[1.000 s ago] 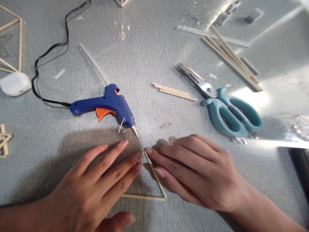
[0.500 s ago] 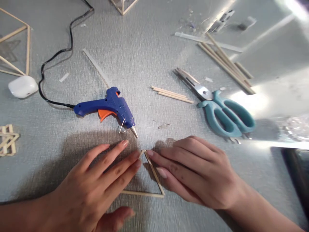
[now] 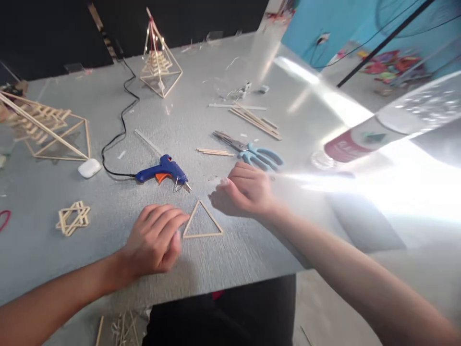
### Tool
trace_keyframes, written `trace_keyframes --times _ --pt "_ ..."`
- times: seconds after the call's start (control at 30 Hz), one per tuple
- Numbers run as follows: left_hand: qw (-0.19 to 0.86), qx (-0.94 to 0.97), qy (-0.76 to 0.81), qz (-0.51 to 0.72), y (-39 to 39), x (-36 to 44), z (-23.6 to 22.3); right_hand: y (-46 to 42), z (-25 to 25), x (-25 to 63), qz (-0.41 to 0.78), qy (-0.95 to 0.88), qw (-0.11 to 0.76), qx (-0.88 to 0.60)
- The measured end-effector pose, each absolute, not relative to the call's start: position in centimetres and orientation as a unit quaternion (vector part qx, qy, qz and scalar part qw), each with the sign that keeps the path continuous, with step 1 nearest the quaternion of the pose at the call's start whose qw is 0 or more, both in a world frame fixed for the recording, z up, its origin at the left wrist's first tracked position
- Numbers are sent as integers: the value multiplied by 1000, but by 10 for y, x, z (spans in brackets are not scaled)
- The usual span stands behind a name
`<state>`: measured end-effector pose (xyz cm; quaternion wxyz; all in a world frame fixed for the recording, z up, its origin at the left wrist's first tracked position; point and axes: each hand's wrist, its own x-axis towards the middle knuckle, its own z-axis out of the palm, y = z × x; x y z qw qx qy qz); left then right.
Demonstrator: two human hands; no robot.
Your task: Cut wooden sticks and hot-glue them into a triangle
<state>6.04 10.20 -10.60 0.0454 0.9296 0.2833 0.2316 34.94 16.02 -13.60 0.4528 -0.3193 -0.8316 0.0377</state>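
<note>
A triangle of three thin wooden sticks lies flat near the table's front edge, its corners meeting. My left hand rests just left of it, palm down and fingers loosely bent, with the index fingertip at the triangle's left side. It grips nothing. Above and to the right of the triangle is my right hand, its fingers curled in and thumb pointing left; nothing shows in it. A blue hot glue gun with an orange trigger lies beyond, a glue stick in its back. Blue-handled scissors lie beyond my right hand.
Short sticks and longer sticks lie farther back. A stick star and white case are on the left. Stick pyramids stand behind. A black cord runs back. A plastic bottle stands right.
Both hands have come away from the triangle's top corner; my right hand has moved right and away from me. The camera has tilted up, showing more of the table and room.
</note>
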Motion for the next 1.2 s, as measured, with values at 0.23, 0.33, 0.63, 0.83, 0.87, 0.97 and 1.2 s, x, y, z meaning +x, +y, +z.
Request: trace_keyframes --times 0.23,0.33,0.63,0.83,0.87,0.97,1.2 --pt "62 931 285 221 89 46 -98 158 -139 342 1 -849 396 -350" --pt "64 939 288 176 83 39 -96 157 -139 339 -13 -846 404 -347" --pt "113 926 324 156 89 37 -103 142 -136 342 -4 -830 446 -334" --pt "116 922 332 159 92 42 -108 117 -122 322 109 -898 362 -226" --pt "117 921 333 164 92 43 -109 115 -121 319 115 -907 341 -219" --pt "125 918 334 172 94 45 -111 113 -123 316 121 -921 302 -214" --pt "144 920 335 142 97 49 -110 112 -128 317 133 -923 273 -235"
